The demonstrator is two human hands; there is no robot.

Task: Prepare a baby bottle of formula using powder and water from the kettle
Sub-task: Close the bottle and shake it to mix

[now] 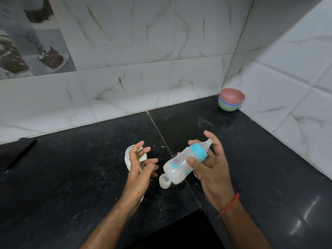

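Note:
A baby bottle (177, 167) with a blue collar and a clear teat on it is tilted, teat up to the right, above the black counter (71, 173). My right hand (210, 164) holds it, thumb across the body and fingers behind the collar and teat. My left hand (142, 166) hovers to the bottle's left with fingers spread and loosely bent, holding nothing. Behind that hand stands a small white powder jar (128, 157), partly hidden. A white cap (164, 182) lies on the counter just under the bottle's base. No kettle is in view.
Stacked coloured bowls (231, 101) sit in the back right corner. A dark flat object (14, 152) lies at the left edge. Powder specks dot the counter. Tiled walls close the back and right; the counter's front edge steps inward below the hands.

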